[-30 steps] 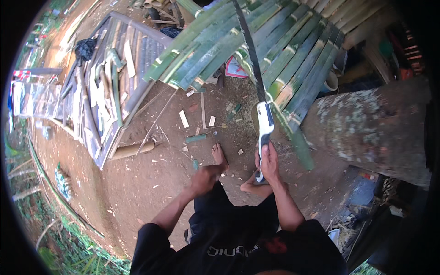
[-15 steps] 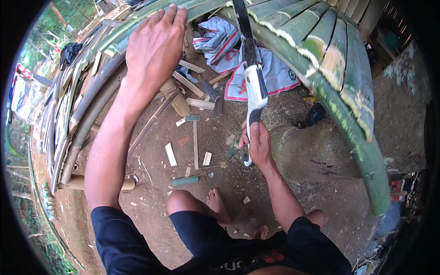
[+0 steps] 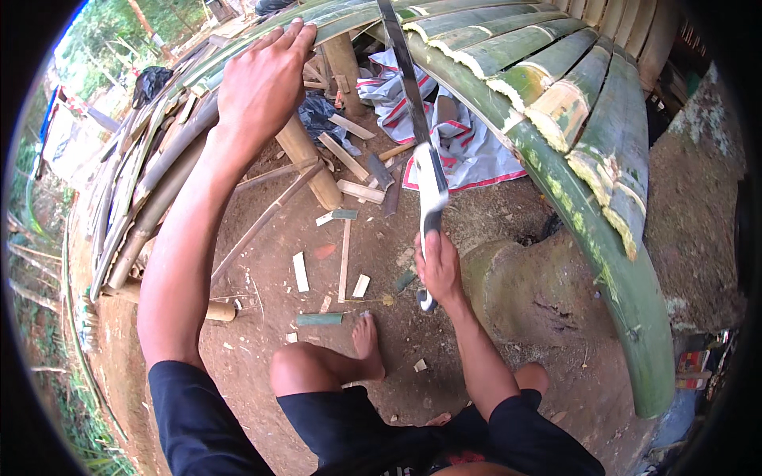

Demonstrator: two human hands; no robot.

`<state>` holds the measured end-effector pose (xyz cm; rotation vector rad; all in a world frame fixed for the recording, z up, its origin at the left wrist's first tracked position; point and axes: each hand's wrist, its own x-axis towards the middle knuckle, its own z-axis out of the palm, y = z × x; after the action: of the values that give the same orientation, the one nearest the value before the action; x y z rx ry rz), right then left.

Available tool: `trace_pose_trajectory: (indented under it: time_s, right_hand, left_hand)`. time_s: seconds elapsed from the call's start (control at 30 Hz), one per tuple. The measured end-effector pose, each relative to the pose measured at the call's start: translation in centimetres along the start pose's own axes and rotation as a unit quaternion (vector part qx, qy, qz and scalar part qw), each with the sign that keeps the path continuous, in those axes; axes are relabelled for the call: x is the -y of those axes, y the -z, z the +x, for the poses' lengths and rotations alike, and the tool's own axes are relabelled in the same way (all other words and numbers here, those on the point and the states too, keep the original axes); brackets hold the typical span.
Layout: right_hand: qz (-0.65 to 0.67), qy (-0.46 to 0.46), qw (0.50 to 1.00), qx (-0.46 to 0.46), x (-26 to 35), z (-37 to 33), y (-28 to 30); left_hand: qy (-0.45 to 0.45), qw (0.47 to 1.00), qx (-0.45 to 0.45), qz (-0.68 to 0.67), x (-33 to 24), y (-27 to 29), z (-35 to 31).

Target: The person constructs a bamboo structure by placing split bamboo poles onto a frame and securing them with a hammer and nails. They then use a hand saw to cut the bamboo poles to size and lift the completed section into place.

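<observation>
My right hand is closed around the white and dark handle of a hand saw. Its long dark blade points away from me, its far part crossing the bamboo at the top of the view. Whether the teeth are in a cut cannot be seen. My left hand lies on long green bamboo strips to the left of the blade, fingers stretched out over them. Right of the saw, split bamboo slats with rough, pale cut ends lie side by side above a thick green bamboo pole.
Stacked bamboo pieces fill the left side. Below stand a bamboo post and a slanting stick. Wood offcuts litter the dirt floor near my feet. A crumpled white-and-red plastic sheet lies behind the saw; a large rock sits right.
The saw has shifted slightly left and toward me, its blade tilting more to the left. My left hand stays on the bamboo strips. The whole view has shifted a little.
</observation>
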<state>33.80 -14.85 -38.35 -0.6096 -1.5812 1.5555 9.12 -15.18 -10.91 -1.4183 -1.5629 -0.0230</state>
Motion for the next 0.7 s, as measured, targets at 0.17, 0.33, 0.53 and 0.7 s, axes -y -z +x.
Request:
trace_pose_trajectory:
  time_s: [0.17,0.33,0.53,0.7]
  right_hand:
    - [-0.008,0.069,0.997,-0.045,-1.8,0.5,-0.9]
    - [-0.044,0.095,0.993,-0.045,3.0,11.5,-2.7]
    - [-0.043,0.04,0.996,-0.074,-2.4,1.2,-2.8]
    - [-0.037,0.08,0.994,-0.061,3.4,12.5,-3.9]
  left_hand:
    - [-0.003,1.0,0.004,0.026,-0.2,-0.1,-0.1]
    - [-0.024,1.0,-0.008,0.017,-0.1,-0.1,0.4]
    - [-0.027,0.999,-0.013,0.009,0.0,0.1,-0.6]
    - [-0.02,1.0,-0.019,0.005,-0.4,0.1,0.4]
